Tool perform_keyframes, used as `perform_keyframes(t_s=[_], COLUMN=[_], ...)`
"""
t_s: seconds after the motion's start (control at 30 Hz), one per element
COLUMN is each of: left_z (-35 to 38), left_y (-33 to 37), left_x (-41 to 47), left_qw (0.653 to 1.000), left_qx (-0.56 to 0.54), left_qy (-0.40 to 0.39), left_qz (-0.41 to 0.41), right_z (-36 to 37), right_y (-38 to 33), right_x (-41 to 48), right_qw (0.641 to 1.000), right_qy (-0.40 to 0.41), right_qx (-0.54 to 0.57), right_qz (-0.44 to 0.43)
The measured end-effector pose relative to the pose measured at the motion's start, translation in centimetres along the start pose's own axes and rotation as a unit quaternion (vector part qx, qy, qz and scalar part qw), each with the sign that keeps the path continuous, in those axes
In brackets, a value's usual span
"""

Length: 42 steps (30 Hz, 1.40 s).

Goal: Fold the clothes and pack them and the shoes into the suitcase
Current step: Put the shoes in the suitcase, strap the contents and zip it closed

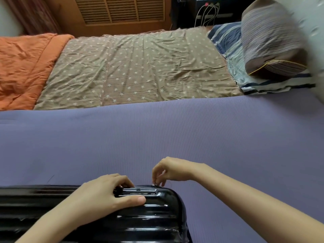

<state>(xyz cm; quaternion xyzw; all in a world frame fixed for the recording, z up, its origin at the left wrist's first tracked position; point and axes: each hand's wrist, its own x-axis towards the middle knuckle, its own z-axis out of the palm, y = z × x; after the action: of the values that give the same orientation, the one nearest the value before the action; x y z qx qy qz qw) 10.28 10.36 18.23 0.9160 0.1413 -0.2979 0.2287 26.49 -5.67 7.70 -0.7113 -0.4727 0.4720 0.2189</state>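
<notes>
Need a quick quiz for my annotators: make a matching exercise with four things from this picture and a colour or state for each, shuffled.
Things:
1. suitcase
2. quilt
3. mat
4. right hand

Colour or state:
a. orange
b. pinches the zip pull
c. black
d. purple

Pairs: 1-c, 2-a, 3-d, 4-b.
</notes>
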Motion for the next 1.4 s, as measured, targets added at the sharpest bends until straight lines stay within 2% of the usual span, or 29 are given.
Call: perform_keyframes(t_s=[0.33, 0.63, 0.87, 1.03, 1.13, 1.4], left_z=[-0.3, 0.1, 0.2, 3.7, 7.3, 9.7], left_y=[0.4, 0.2, 1.4, 5.9, 7.4, 8.4], left_x=[0.1, -0.5, -1.3, -3.2, -4.4, -5.4], left_qw=[0.998, 0.999, 0.999, 0.982, 0.974, 0.974], left_qx=[-0.049, -0.047, -0.004, 0.095, 0.176, 0.136], left_qy=[-0.020, 0.004, 0.048, 0.129, 0.126, 0.181], left_qz=[-0.025, -0.018, -0.021, 0.099, 0.064, 0.025], right_z=[2.2, 5.3, 9.8, 13.1, 15.3, 19.7], right_y=[2.7, 4.6, 5.0, 4.1, 3.4, 1.8], right_x=[-5.0, -8.4, -12.2, -13.9, -15.1, -17.0], right_qw=[0.988, 0.938, 0.948, 0.956, 0.953, 0.940], right_qy=[0.139, 0.279, 0.285, 0.279, 0.302, 0.339], right_qx=[-0.070, -0.184, -0.123, -0.076, -0.028, -0.018], right_qz=[-0.022, -0.096, -0.066, -0.039, -0.017, -0.016])
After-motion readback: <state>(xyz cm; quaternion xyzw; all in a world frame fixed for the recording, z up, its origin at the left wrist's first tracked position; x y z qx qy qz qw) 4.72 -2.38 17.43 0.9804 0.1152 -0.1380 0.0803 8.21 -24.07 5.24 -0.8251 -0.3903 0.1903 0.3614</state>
